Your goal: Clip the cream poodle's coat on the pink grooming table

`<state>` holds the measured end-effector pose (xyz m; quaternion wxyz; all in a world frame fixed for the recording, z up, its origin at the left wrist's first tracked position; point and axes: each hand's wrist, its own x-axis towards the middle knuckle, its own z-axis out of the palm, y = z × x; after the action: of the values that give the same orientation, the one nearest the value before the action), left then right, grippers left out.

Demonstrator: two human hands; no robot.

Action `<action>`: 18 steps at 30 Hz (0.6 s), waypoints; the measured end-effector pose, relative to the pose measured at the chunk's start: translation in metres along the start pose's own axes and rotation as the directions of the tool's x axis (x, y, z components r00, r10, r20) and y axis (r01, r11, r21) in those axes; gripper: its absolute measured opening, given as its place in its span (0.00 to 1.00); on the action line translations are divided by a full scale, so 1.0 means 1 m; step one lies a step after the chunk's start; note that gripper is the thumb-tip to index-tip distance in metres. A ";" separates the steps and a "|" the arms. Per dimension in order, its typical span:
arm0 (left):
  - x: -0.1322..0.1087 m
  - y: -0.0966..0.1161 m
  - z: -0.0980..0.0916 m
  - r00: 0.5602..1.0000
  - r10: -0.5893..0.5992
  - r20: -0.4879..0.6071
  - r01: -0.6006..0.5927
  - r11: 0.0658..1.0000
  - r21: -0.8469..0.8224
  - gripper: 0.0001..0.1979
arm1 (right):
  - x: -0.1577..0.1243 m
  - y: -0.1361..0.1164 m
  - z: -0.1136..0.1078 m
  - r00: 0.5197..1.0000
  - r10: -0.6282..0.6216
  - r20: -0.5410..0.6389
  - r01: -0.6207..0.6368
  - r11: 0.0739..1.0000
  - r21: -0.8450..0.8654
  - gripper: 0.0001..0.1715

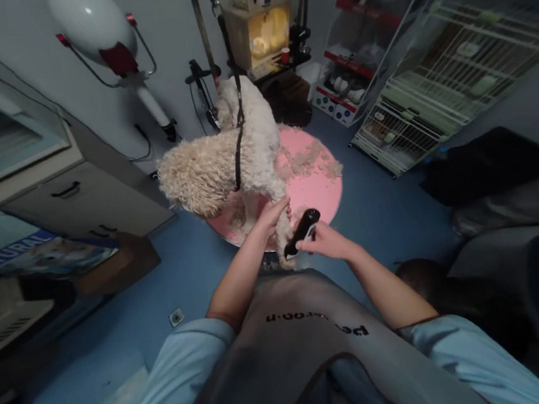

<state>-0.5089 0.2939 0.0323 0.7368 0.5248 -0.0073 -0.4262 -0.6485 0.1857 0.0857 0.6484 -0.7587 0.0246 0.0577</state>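
A curly cream dog (200,168) stands on a round pink grooming table (320,192), its head toward the left. A black strap (240,139) runs down from above and around its body. My left hand (272,218) is closed around one of the dog's legs, which stretches toward me. In my right hand (327,241) is a black hair clipper (303,229), its lower end against the fur near the paw. Clumps of cut fur (308,160) lie on the tabletop. The dog's face is hidden from this angle.
A white dryer (95,26) on an arm stands at the back left. A lit wooden box (267,30) sits behind the table. Wire cages (433,87) and a shelf (354,52) line the right. Cabinets (65,196) and a cardboard box (123,261) are at left.
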 end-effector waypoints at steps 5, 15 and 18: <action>-0.004 -0.002 -0.002 0.994 0.089 -0.069 -0.084 0.994 0.075 0.21 | 0.008 0.037 -0.024 0.983 0.025 -0.180 0.047 0.922 0.385 0.27; -0.016 0.003 0.005 0.990 0.066 -0.124 -0.048 0.988 0.148 0.19 | 0.054 0.074 -0.018 0.985 0.004 0.174 -0.118 0.749 0.652 0.26; -0.019 0.000 0.005 0.988 0.088 -0.127 -0.069 0.987 0.144 0.19 | 0.058 0.093 -0.021 0.984 0.041 0.171 -0.158 0.634 0.757 0.25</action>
<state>-0.5231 0.3018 0.0430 0.7135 0.6014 -0.0087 -0.3593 -0.6004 0.1529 -0.0094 0.9048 -0.4034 0.0436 0.1296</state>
